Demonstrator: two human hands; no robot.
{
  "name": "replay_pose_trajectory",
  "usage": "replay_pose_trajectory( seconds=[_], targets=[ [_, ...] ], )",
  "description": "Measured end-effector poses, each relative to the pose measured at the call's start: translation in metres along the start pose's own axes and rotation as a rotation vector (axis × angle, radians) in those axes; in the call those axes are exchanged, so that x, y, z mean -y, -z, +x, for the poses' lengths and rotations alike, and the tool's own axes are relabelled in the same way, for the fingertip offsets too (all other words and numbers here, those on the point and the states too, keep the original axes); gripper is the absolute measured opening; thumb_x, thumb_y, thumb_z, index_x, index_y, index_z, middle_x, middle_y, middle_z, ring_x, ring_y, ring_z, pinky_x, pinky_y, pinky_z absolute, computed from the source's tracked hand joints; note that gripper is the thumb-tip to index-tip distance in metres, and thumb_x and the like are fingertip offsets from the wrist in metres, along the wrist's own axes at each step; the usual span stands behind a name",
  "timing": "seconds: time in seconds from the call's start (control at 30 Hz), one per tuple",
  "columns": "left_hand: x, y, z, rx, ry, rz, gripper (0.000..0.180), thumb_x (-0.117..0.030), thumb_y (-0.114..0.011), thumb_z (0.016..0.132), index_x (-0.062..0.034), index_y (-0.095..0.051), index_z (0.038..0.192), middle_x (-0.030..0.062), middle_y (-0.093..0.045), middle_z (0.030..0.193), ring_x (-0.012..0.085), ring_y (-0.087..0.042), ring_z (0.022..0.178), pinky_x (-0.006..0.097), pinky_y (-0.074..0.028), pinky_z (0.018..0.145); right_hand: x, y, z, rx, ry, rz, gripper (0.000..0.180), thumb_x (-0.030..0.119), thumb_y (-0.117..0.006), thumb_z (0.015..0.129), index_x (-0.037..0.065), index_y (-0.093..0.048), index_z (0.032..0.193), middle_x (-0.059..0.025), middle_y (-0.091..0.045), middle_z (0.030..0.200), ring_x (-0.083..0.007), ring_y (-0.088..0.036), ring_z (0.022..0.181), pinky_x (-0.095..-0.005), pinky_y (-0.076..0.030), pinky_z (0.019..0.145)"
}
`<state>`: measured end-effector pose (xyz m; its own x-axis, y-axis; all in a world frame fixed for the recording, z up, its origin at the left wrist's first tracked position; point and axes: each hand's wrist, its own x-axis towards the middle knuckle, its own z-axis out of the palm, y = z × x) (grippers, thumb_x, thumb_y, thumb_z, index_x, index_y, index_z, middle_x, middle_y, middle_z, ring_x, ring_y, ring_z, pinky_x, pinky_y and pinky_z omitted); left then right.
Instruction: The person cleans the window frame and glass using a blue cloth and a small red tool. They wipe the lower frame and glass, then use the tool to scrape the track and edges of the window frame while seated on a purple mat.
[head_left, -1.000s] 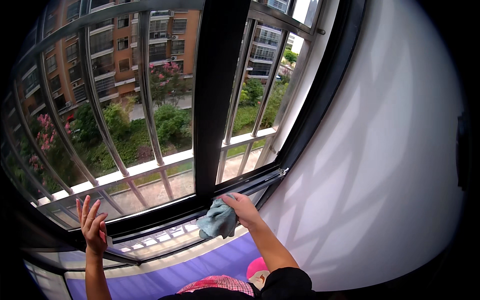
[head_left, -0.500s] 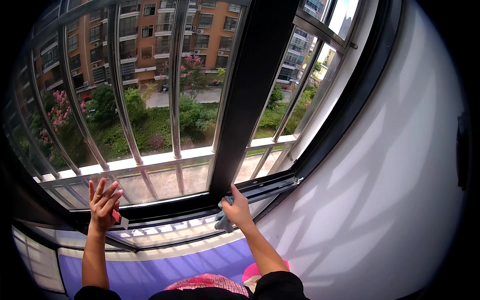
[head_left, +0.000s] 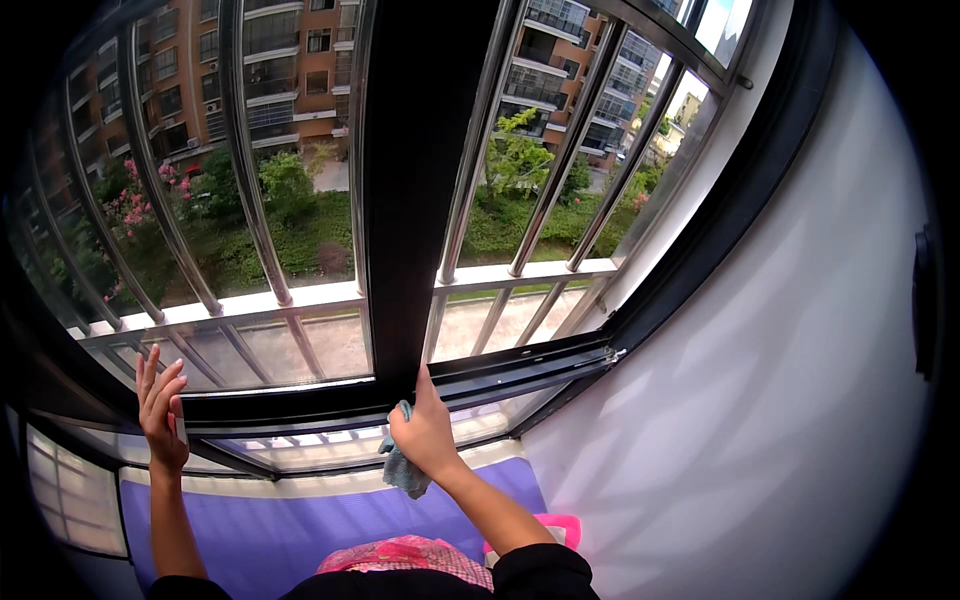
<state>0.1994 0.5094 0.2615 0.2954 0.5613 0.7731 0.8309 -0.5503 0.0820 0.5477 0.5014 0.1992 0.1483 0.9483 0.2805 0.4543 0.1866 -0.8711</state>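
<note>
Both my hands are at a sliding window sash (head_left: 404,200) with a thick black frame. My right hand (head_left: 428,432) is closed around a crumpled grey-blue cloth (head_left: 405,470), its index finger stretched up against the lower end of the sash's upright edge. My left hand (head_left: 160,420) is raised at the lower left of the glass (head_left: 270,345), fingers extended upward. A flat thing with a pale edge (head_left: 180,420) is tucked against its palm; the hand hides most of it. Whether those fingertips touch the glass, I cannot tell.
Metal safety bars (head_left: 245,150) stand outside the window. Below the sash runs a black track (head_left: 520,372). A white wall (head_left: 720,400) rises on the right. Under my arms lie a purple surface (head_left: 270,540) and a pink-edged item (head_left: 565,530).
The sash has slid left, widening the gap at its right. Both hands have moved left with it. The red part of the thing in my left hand no longer shows.
</note>
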Motion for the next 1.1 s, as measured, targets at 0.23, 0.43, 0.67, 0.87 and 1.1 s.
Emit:
replay_pose_trajectory(
  seconds=[0.23,0.43,0.67,0.87,1.1],
  targets=[
    [-0.035,0.014,-0.066,-0.074,0.315,-0.321,0.027,-0.015,-0.041,0.095,0.0038,-0.059,0.089,0.0135,-0.063,0.083,0.0263,-0.06,0.082,0.041,-0.044,0.088,0.015,-0.042,-0.006,0.109,0.065,0.023,0.069,0.005,-0.054,0.075,-0.007,-0.023,0.136,-0.0319,-0.049,0.117,-0.0454,-0.053,0.103,-0.043,-0.045,0.085],
    [-0.056,0.015,-0.115,0.003,0.563,-0.408,0.014,-0.006,-0.049,0.087,0.0017,-0.061,0.085,0.0129,-0.063,0.079,0.026,-0.062,0.073,0.034,-0.049,0.07,0.021,-0.068,0.004,0.28,0.305,-0.006,0.064,0.003,-0.055,0.077,-0.004,-0.028,0.135,-0.0274,-0.049,0.12,-0.0418,-0.055,0.101,-0.0425,-0.048,0.081],
    [-0.065,0.035,-0.167,0.204,0.704,-0.375,0.012,-0.001,-0.054,0.08,-0.0021,-0.063,0.086,0.0119,-0.066,0.084,0.0281,-0.063,0.076,0.035,-0.049,0.07,0.054,-0.111,0.011,0.462,0.276,-0.304,0.049,0.014,-0.055,0.085,-0.01,-0.035,0.124,-0.023,-0.061,0.082,-0.0388,-0.061,0.068,-0.0443,-0.05,0.058],
    [-0.068,0.04,-0.193,0.247,0.754,-0.38,0.012,-0.003,-0.053,0.082,-0.003,-0.064,0.088,0.0118,-0.066,0.085,0.0264,-0.064,0.079,0.034,-0.049,0.074,0.068,-0.148,0.011,0.459,0.371,-0.364,0.045,0.013,-0.052,0.087,-0.013,-0.034,0.119,-0.0241,-0.06,0.08,-0.0385,-0.061,0.062,-0.0433,-0.049,0.051],
    [-0.069,0.031,-0.191,0.347,0.714,-0.42,0.012,-0.004,-0.056,0.08,-0.0042,-0.064,0.089,0.011,-0.065,0.088,0.0293,-0.062,0.084,0.036,-0.048,0.076,0.091,-0.185,0.001,0.628,0.193,-0.282,0.057,0.008,-0.051,0.086,-0.012,-0.021,0.13,-0.025,-0.061,0.079,-0.0429,-0.059,0.071,-0.0463,-0.049,0.062]
  ],
)
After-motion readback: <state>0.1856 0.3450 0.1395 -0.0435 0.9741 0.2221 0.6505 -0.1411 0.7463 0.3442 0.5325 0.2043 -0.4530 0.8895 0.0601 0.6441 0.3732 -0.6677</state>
